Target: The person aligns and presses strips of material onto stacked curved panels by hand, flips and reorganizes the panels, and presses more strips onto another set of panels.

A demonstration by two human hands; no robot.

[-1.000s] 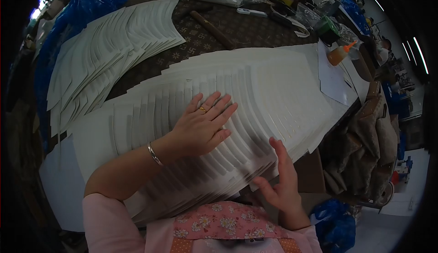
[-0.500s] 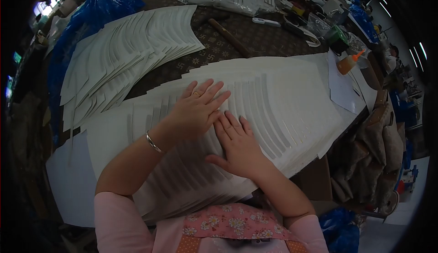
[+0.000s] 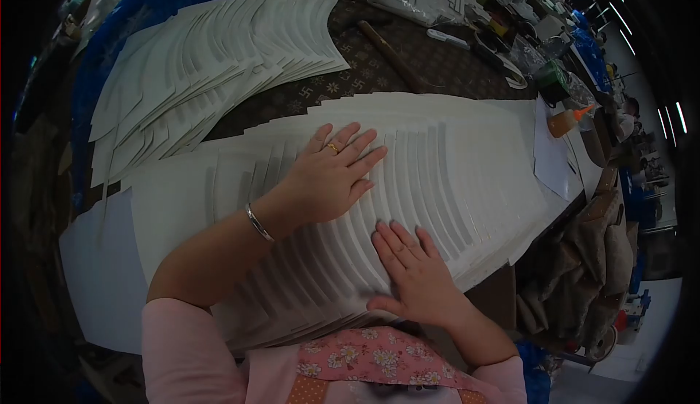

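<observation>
A broad fan of overlapping white curved sheets [image 3: 496,156], edged with grey strips, lies across the table before me. My left hand [image 3: 328,178], with a ring and a bracelet at the wrist, rests palm down on the middle of the fan, fingers spread. Lower and to the right, my right hand [image 3: 419,276] lies flat on the near part of the same sheets, its thumb held apart from the fingers. Neither hand grips anything. What is under the palms is hidden.
A second stack of white curved sheets [image 3: 219,54] lies at the back left beside blue plastic [image 3: 109,76]. Behind the fan are a wooden-handled tool [image 3: 390,50] and a white cutter-like tool [image 3: 447,39]. An orange-tipped glue bottle [image 3: 565,122] sits at the right.
My right hand has slid down and to the right across the sheets, away from my left hand. The left hand has shifted slightly right in the view, which has also moved a little.
</observation>
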